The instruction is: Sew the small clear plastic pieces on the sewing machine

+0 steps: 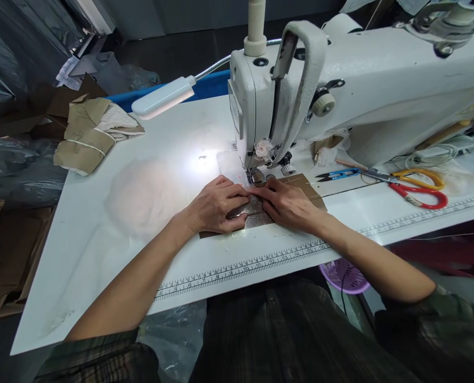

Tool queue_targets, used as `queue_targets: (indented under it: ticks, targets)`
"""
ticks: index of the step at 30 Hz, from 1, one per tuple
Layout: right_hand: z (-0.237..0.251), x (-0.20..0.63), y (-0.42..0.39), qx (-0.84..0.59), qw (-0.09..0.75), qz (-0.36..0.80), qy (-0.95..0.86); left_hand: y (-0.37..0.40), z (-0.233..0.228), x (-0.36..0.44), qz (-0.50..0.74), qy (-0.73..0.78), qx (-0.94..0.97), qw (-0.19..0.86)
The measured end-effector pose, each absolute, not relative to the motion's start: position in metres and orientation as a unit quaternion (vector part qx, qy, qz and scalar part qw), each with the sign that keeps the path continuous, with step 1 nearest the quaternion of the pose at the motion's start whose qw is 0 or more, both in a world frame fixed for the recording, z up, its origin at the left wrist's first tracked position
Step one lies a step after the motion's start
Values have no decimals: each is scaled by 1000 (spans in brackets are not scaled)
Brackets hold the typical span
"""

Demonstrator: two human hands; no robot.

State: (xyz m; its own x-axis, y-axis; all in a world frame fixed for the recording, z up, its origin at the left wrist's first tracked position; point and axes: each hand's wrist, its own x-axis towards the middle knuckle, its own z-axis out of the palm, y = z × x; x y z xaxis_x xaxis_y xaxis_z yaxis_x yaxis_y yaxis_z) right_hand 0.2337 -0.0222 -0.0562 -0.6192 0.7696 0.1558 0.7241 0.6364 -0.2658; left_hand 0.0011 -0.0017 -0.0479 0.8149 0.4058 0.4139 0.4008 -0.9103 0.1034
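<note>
A flat brown fabric piece (306,190), with a shiny greyish section, lies on the white table under the sewing machine's needle area. My left hand (223,205) rests on its left part, with curled fingers and the thumb gripping it close to the presser foot (255,176). From the right, my right hand (287,205) presses and pinches the same piece, its fingertips almost meeting those of the left. What lies beneath the fingers is hidden. The white sewing machine (256,101) stands just beyond both hands.
To the right lie blue thread snips (338,174) and scissors (418,186) with red and yellow handles. A lamp (165,97) lights the tabletop. A tied brown bundle (87,133) sits at the back left. Printed ruler tape (245,270) follows the front edge; a purple basket (344,276) is below.
</note>
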Motion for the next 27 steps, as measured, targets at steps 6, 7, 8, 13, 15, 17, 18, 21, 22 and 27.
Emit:
queue_targets:
  ticks: [6,7,8,13,15,17,18,21,22,27]
  targets:
    - [-52,229,-20,-427,95,62,-897,2,-49,0,199,229,953,-1]
    - [-52,229,-20,-430,92,60,-896,2,-49,0,196,233,952,-2]
    - [-52,229,-19,-431,92,60,-896,2,-49,0,194,237,952,-5]
    - [-53,231,-17,-427,102,72,-896,1,-48,2,181,247,952,-16]
    - [-54,230,-17,-429,108,70,-894,1,-48,3,174,254,951,-20]
    - [-54,229,-16,-428,117,65,-894,1,-48,4,168,266,949,-23]
    - [-54,229,-16,-428,120,63,-894,0,-49,5,167,272,948,-26]
    - [-52,229,-17,-431,125,69,-891,0,-49,7,169,285,943,-33]
    - [-52,229,-17,-433,126,73,-889,0,-49,8,170,288,942,-35]
    - [-52,229,-18,-434,126,92,-887,1,-50,9,170,300,938,-40]
